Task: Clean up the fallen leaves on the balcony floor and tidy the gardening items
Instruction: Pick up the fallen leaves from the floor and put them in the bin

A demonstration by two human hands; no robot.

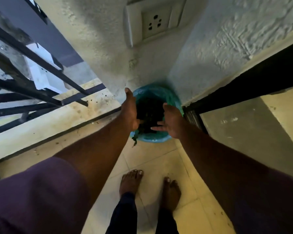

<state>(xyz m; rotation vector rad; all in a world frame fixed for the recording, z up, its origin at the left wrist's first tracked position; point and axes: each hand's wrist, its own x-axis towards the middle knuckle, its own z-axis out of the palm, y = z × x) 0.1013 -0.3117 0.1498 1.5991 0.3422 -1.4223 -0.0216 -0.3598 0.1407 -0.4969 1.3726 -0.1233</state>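
Observation:
A bin lined with a teal plastic bag (159, 93) stands in the corner of the balcony, against the wall. Dark leaves (149, 112) fill its inside. My left hand (129, 110) and my right hand (172, 122) hover over the bin's mouth, palms facing each other, fingers straight. Both hands are open, and dark leaf bits (142, 125) lie between them at the near rim. One leaf (134, 140) hangs over the near edge of the bag.
A black metal railing (32, 78) runs along the left above a low ledge (41, 125) with dirt specks. A wall socket (153, 22) is above the bin. A dark door frame (243, 92) borders the right. My bare feet (149, 186) stand on pale tiles.

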